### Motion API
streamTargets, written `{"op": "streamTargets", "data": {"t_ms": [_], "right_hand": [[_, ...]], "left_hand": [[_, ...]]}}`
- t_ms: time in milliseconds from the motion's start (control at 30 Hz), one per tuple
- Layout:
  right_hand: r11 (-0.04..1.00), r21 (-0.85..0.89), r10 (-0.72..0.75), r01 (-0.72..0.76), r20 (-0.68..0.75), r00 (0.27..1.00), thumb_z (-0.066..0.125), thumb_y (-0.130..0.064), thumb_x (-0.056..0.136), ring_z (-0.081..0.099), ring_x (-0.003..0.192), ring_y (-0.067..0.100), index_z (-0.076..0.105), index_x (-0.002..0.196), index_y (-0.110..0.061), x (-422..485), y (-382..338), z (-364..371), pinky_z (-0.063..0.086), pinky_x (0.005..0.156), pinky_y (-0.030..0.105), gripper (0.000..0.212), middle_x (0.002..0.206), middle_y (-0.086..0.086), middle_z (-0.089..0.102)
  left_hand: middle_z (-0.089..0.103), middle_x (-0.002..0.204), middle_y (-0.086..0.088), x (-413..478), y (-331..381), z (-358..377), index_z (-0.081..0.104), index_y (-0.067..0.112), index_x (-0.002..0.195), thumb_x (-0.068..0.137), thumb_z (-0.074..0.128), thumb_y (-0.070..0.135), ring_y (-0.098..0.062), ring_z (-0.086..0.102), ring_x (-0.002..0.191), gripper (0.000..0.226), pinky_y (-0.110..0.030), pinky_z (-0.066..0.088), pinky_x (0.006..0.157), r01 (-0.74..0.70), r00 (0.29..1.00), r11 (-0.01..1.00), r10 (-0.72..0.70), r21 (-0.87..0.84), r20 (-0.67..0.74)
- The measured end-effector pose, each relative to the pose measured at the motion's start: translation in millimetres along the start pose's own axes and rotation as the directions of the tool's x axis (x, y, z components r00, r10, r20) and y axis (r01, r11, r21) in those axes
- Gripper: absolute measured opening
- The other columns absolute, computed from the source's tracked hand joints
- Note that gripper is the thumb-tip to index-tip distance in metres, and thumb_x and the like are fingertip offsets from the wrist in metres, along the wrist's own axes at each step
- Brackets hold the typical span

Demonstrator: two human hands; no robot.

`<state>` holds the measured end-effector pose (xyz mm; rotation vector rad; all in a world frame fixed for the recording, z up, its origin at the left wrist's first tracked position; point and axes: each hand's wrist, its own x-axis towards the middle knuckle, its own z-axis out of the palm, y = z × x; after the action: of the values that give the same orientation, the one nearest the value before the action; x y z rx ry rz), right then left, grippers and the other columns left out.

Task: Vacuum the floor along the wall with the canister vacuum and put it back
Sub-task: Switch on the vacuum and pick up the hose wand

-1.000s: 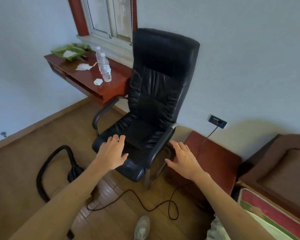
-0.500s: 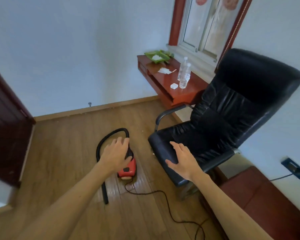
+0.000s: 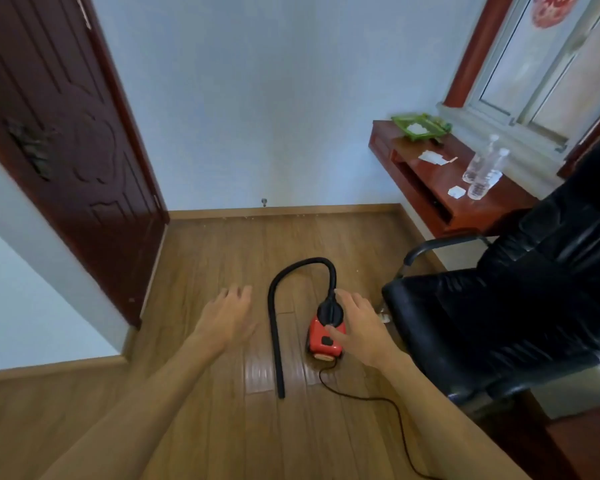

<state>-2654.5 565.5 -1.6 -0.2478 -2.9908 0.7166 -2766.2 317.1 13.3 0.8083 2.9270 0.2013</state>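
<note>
A small red canister vacuum (image 3: 323, 341) sits on the wooden floor (image 3: 222, 258) in the middle of the view. Its black hose (image 3: 276, 327) arcs up from the top and runs down to a nozzle end lying on the floor. A black power cord (image 3: 378, 400) trails from the vacuum's rear toward the lower right. My right hand (image 3: 361, 327) hovers open just to the right of the vacuum, fingers spread, overlapping its edge. My left hand (image 3: 227, 315) is open above the floor, left of the hose, holding nothing.
A black leather office chair (image 3: 520, 306) stands close on the right. Behind it a red-brown desk (image 3: 440, 188) carries two water bottles (image 3: 482, 171) and a green tray (image 3: 420, 128). A dark wooden door (image 3: 66, 143) stands open at left. The wall's baseboard (image 3: 284, 211) runs along the far side.
My view has swung left from the chair to the vacuum and the door. Both hands have come off the chair and now hover either side of the vacuum's hose.
</note>
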Motion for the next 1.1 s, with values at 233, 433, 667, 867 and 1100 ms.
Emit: {"op": "streamTargets", "data": {"t_ms": [233, 433, 667, 867, 1100], "right_hand": [[0.995, -0.007, -0.102, 0.102, 0.051, 0.993, 0.063, -0.042, 0.091, 0.044, 0.127, 0.02, 0.027, 0.152, -0.021, 37.3, -73.1, 39.4, 0.045, 0.102, 0.038, 0.073, 0.138, -0.001, 0.046], [0.986, -0.022, -0.161, 0.164, 0.098, 0.982, 0.063, -0.04, 0.092, 0.046, 0.124, 0.023, 0.027, 0.152, -0.018, 72.7, -100.4, 57.0, 0.046, 0.1, 0.038, 0.073, 0.136, 0.002, 0.047], [0.986, 0.003, -0.164, 0.166, 0.159, 0.974, 0.064, -0.04, 0.091, 0.041, 0.134, 0.025, 0.025, 0.153, -0.017, 133.7, -104.5, 82.9, 0.042, 0.108, 0.038, 0.076, 0.144, 0.005, 0.044], [0.99, 0.036, -0.14, 0.136, 0.169, 0.976, 0.063, -0.042, 0.091, 0.039, 0.132, 0.024, 0.024, 0.152, -0.02, 216.5, -97.6, 99.8, 0.039, 0.104, 0.035, 0.076, 0.143, 0.004, 0.043], [0.995, 0.085, -0.069, 0.054, 0.188, 0.98, 0.062, -0.044, 0.091, 0.04, 0.132, 0.023, 0.024, 0.15, -0.021, 303.3, -70.5, 100.8, 0.039, 0.105, 0.036, 0.074, 0.142, 0.003, 0.043]], "left_hand": [[0.044, 0.138, -0.01, -15.1, -78.8, -12.0, 0.032, 0.016, 0.143, 0.091, 0.058, 0.045, -0.026, 0.048, 0.125, 0.066, -0.037, 0.048, 0.096, 0.075, 0.997, 0.996, -0.076, 0.051, 0.017], [0.045, 0.136, -0.01, -9.7, -115.4, -14.1, 0.033, 0.014, 0.141, 0.091, 0.058, 0.044, -0.027, 0.049, 0.123, 0.064, -0.039, 0.047, 0.095, 0.126, 0.992, 0.99, -0.126, 0.062, 0.0], [0.049, 0.132, -0.01, 25.1, -152.1, -8.8, 0.036, 0.016, 0.136, 0.089, 0.061, 0.042, -0.028, 0.053, 0.118, 0.059, -0.041, 0.05, 0.095, 0.149, 0.989, 0.988, -0.149, 0.05, -0.005], [0.046, 0.138, -0.012, 104.2, -175.5, -10.8, 0.031, 0.015, 0.142, 0.089, 0.063, 0.043, -0.027, 0.051, 0.122, 0.068, -0.042, 0.049, 0.099, 0.158, 0.986, 0.983, -0.162, 0.088, 0.035], [0.047, 0.134, -0.011, 210.7, -178.3, -22.0, 0.034, 0.014, 0.139, 0.09, 0.061, 0.041, -0.027, 0.052, 0.118, 0.063, -0.04, 0.05, 0.095, 0.093, 0.989, 0.982, -0.11, 0.163, 0.096]]}}
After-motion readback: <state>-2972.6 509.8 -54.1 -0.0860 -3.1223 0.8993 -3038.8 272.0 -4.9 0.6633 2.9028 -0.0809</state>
